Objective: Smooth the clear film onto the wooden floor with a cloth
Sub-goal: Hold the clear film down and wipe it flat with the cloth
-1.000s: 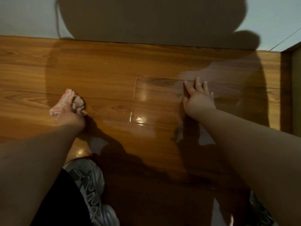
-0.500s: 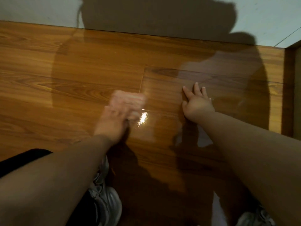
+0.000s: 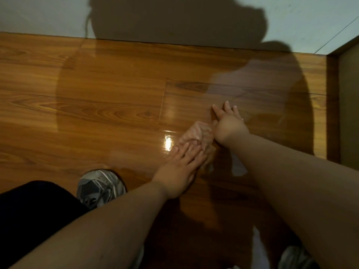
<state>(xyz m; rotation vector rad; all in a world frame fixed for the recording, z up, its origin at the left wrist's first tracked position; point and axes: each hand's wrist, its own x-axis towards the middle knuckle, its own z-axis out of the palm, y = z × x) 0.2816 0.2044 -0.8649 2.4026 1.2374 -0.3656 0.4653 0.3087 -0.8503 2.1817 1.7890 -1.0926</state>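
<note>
A sheet of clear film point(image 3: 186, 105) lies flat on the wooden floor point(image 3: 77, 105), its left edge a faint line and a bright glare near its lower left corner. My left hand point(image 3: 182, 166) presses a pale pink cloth point(image 3: 198, 134) onto the film's lower part, fingers stretched flat over the cloth. My right hand point(image 3: 227, 125) lies palm down on the film just right of the cloth, fingers spread, touching it at the thumb side.
A pale wall point(image 3: 48, 14) bounds the floor at the back. A dark wooden door frame point(image 3: 333, 105) stands at the right. My grey shoes point(image 3: 101, 188) rest on the floor near the bottom, one by each arm. A large shadow covers the film area.
My left hand has carried the cloth from the bare floor at the left rightward onto the film, up against my right hand. The right hand has stayed pressed on the film.
</note>
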